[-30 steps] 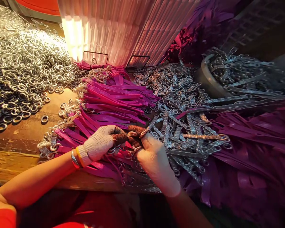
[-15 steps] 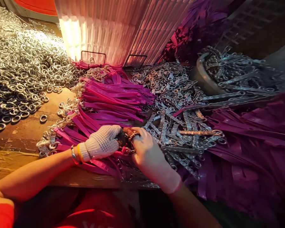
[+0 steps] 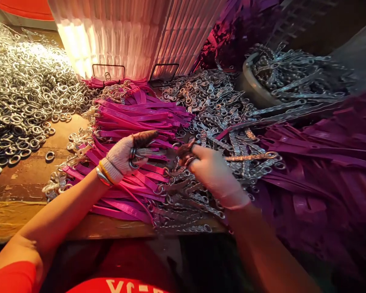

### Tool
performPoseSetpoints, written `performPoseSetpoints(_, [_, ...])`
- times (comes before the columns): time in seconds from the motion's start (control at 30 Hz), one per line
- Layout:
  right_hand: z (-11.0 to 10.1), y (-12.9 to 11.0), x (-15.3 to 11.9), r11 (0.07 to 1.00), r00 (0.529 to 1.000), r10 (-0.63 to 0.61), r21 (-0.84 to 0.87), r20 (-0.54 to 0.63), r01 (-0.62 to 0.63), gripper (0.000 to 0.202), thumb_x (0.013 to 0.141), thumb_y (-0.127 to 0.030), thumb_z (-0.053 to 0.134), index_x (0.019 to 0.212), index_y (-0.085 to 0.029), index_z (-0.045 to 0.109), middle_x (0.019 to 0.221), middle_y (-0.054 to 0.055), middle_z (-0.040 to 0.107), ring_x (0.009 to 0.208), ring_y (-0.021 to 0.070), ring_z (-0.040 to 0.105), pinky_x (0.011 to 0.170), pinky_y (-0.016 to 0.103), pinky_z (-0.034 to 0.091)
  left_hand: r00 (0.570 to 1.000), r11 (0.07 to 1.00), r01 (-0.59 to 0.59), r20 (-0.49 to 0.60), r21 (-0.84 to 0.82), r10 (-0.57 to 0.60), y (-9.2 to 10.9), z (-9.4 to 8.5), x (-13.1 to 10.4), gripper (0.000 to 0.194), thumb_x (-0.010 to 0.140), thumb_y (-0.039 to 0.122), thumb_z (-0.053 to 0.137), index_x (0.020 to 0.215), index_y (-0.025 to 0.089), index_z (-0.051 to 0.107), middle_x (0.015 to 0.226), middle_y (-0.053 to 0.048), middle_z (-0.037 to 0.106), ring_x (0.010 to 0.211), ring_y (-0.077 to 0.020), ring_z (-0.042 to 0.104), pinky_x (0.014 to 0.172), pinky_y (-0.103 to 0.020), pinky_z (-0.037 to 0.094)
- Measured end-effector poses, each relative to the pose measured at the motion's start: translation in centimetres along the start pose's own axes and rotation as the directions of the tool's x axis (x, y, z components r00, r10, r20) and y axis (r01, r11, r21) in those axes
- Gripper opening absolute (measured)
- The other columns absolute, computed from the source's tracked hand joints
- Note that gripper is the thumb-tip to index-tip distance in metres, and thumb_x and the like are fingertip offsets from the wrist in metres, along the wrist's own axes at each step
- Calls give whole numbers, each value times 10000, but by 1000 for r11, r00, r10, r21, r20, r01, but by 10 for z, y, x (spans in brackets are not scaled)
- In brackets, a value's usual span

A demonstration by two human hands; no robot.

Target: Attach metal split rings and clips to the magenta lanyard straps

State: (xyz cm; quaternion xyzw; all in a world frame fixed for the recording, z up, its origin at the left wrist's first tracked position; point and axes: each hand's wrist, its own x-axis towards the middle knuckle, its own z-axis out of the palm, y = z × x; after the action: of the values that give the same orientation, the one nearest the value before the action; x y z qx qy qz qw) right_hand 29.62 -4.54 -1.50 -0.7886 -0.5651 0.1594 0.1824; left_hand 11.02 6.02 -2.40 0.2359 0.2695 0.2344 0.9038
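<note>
My left hand (image 3: pixel 118 156), in a white knitted glove with dark fingertips, holds several metal rings (image 3: pixel 133 158) in its curled fingers, the thumb lying above them. To its right my right hand (image 3: pixel 215 173), in a pale glove, is closed at dark, blurred fingertips; what they pinch is too smeared to make out. The hands are apart. Below and behind them lie magenta straps (image 3: pixel 134 116) with metal links at their ends. Twisted metal chain strips (image 3: pixel 198 199) are heaped under and beside my right hand.
A large pile of loose rings (image 3: pixel 24 97) spreads at the left. A ribbed translucent panel (image 3: pixel 116 36) stands at the back. A tub (image 3: pixel 256 83) overflowing with chain strips sits at back right. Purple straps (image 3: pixel 326 175) cover the right side. The wooden table edge (image 3: pixel 18 215) runs along the front.
My hands were together over the straps and have separated, the right one moving right and up, the left one slightly left and up. Rings now show in my left hand. The view has shifted slightly.
</note>
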Motion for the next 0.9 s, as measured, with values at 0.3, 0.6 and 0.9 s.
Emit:
performPoseSetpoints(0.3, [33, 10, 8, 860, 943, -61, -462, 328, 216, 298, 827, -93, 472, 977, -162, 720, 1293, 83, 645, 1029, 213, 638, 767, 282, 422, 990, 992, 101, 109, -77, -93, -12, -10, 13, 175, 869, 178, 479, 914, 107, 633, 679, -44, 599, 433, -74, 464, 304, -129, 220])
performPoseSetpoints(0.6, [17, 20, 6, 922, 958, -107, -333, 267, 196, 278, 792, -65, 499, 934, -180, 709, 1176, 62, 694, 973, 187, 629, 789, 245, 411, 990, 341, -81, 36, 937, 138, -20, 1, 32, 178, 783, 138, 572, 896, 147, 709, 630, 2, 616, 499, -95, 500, 457, -187, 361])
performPoseSetpoints(0.9, [14, 15, -24, 871, 923, 21, -460, 384, 172, 233, 779, -60, 483, 834, -174, 679, 984, 93, 717, 872, 204, 647, 701, 287, 369, 988, -382, 13, 47, 924, 147, -42, 22, 72, 324, 919, 192, 482, 1137, 63, 685, 1057, -241, 689, 951, -316, 677, 809, -378, 491])
